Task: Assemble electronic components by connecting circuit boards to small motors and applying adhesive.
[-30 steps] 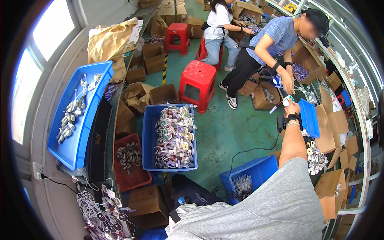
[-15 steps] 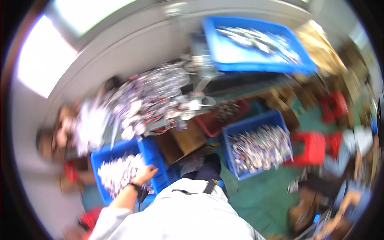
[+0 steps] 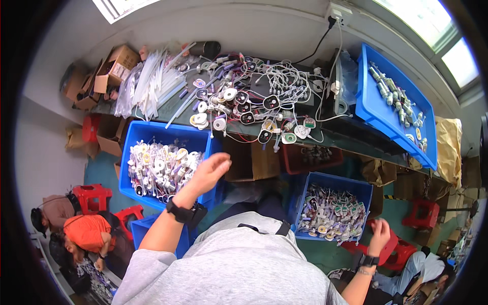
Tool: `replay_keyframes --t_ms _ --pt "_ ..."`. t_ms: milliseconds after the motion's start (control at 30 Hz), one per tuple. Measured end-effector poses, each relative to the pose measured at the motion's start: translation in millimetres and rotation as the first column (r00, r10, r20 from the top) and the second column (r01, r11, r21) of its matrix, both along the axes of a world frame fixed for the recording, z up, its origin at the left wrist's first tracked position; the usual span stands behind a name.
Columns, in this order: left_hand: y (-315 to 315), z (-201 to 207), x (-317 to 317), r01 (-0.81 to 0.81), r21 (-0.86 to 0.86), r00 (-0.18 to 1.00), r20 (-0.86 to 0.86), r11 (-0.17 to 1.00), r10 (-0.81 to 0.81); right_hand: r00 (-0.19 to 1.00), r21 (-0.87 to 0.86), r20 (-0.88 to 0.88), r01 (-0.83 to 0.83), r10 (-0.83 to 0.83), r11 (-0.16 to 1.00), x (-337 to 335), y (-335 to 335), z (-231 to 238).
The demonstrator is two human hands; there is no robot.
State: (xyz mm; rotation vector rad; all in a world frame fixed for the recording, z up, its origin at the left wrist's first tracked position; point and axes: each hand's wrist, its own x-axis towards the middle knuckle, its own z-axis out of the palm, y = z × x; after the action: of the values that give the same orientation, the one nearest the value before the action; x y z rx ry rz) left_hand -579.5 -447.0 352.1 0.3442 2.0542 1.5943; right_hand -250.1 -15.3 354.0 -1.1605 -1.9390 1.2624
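My left hand (image 3: 211, 172) is over the right rim of a blue bin (image 3: 133, 133), its fingers loosely bent with nothing visible in them. Small white electrical parts (image 3: 161, 165), many with round heads and thin cables, fill that bin. Off to the right, my right hand (image 3: 380, 236) hangs half-curled and visibly without a load. Nearest it stands a second blue bin (image 3: 333, 179), heaped with similar parts (image 3: 330, 211), some showing green circuit boards. Ahead, a dark workbench (image 3: 178, 113) carries a spread of white and black round-headed parts (image 3: 244, 104) on cables.
A shallow blue tray (image 3: 362, 96) with tube-shaped parts sits on the bench's right. Clear plastic strips (image 3: 157, 84) lie at its left. Below are a cardboard box (image 3: 264, 157) and a red bin (image 3: 317, 158). Red stools (image 3: 92, 195) and seated people (image 3: 89, 231) are at both sides.
The view has turned left and sharpened from a blur. My left hand has moved forward to the bin's right rim. My right hand has come into view.
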Motion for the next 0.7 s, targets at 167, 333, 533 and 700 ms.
replay_keyframes --t_ms 167,333,533,700 --pt "46.4 180.9 18.2 0.19 0.865 0.977 -0.119 0.464 -0.178 0.889 0.045 -0.03 -0.456 0.457 0.889 -168.4 -41.9 59.5" --pt "49.9 171.9 13.5 0.012 0.794 0.998 -0.052 0.608 0.047 0.617 -0.001 -0.087 -0.785 0.782 0.619 -301.2 -86.1 67.5" --pt "71.7 149.2 -14.9 -0.141 0.652 0.982 -0.005 0.745 0.19 0.449 -0.009 -0.039 -0.893 0.892 0.449 -395.9 -108.8 37.6" --pt "93.7 127.6 -47.8 -0.205 0.54 0.968 -0.01 0.816 0.25 0.484 0.129 0.179 -0.875 0.857 0.467 -435.3 -90.8 -9.4"
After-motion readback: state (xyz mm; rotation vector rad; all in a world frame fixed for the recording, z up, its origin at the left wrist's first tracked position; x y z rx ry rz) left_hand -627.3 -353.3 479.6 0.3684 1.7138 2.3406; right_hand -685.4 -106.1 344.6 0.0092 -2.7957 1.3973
